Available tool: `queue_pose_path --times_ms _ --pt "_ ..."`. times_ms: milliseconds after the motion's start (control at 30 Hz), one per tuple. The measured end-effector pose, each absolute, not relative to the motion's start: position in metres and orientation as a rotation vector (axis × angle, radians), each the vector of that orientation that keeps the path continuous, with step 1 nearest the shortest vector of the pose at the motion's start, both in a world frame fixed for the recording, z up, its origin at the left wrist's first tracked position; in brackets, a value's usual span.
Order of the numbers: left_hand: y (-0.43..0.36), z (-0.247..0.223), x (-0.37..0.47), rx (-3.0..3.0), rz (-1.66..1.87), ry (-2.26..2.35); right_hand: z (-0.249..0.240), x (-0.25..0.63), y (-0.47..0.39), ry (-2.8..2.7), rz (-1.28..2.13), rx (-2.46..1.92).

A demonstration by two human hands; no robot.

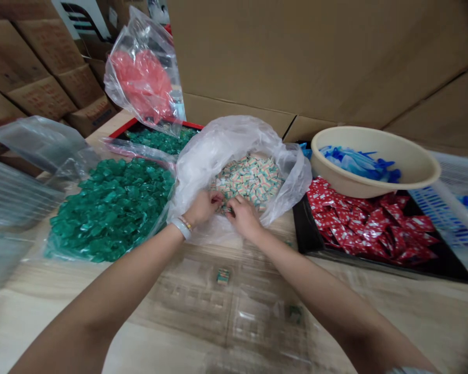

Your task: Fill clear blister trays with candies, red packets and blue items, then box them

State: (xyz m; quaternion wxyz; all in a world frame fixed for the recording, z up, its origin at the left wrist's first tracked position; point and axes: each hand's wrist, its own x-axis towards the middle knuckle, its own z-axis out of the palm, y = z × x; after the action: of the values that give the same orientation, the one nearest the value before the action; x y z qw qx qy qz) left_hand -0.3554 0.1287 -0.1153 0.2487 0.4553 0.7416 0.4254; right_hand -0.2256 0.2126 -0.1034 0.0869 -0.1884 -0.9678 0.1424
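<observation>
Bright even indoor light, soft shadows, motion blur, edges warped w/ dark corners.

No legible text: red print on cardboard boxes point(42, 96) too blurred.

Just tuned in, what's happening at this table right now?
A person has both hands in an open white plastic bag of pastel-wrapped candies. The left hand and right hand pinch at pieces by the bag's near edge. Green candies lie to the left, red packets on a black tray to the right.
</observation>
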Motion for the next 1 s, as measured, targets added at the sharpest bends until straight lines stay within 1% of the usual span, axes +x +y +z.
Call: queue_pose_path --times_ms 133,300,367,500,600,833,1000 --pt "0.131 -0.112 -0.357 1.219 1.169 2.154 -0.101 -0.231 0.212 -2.913 0.415 -0.567" --pt "0.128 -0.098 -0.361 1.128 1.064 2.167 -0.092 -0.238 0.225 -2.929 0.482 -0.570" --pt "0.128 -0.092 -0.361 1.091 0.957 2.159 -0.085 -0.235 0.233 -2.846 0.551 -0.616" --pt "0.137 -0.086 -0.357 1.302 0.668 2.160 -0.074 -0.223 0.244 -2.812 0.773 -0.628" --pt "0.146 -0.086 -0.351 1.378 0.590 2.204 -0.076 -0.217 0.241 -2.893 0.873 -0.607" --pt "0.145 -0.084 -0.341 1.469 0.457 2.289 -0.096 -0.210 0.232 -2.918 0.794 -0.617" --pt "0.150 -0.087 -0.334 1.494 0.382 2.324 -0.100 -0.206 0.229 -2.919 0.756 -0.611"
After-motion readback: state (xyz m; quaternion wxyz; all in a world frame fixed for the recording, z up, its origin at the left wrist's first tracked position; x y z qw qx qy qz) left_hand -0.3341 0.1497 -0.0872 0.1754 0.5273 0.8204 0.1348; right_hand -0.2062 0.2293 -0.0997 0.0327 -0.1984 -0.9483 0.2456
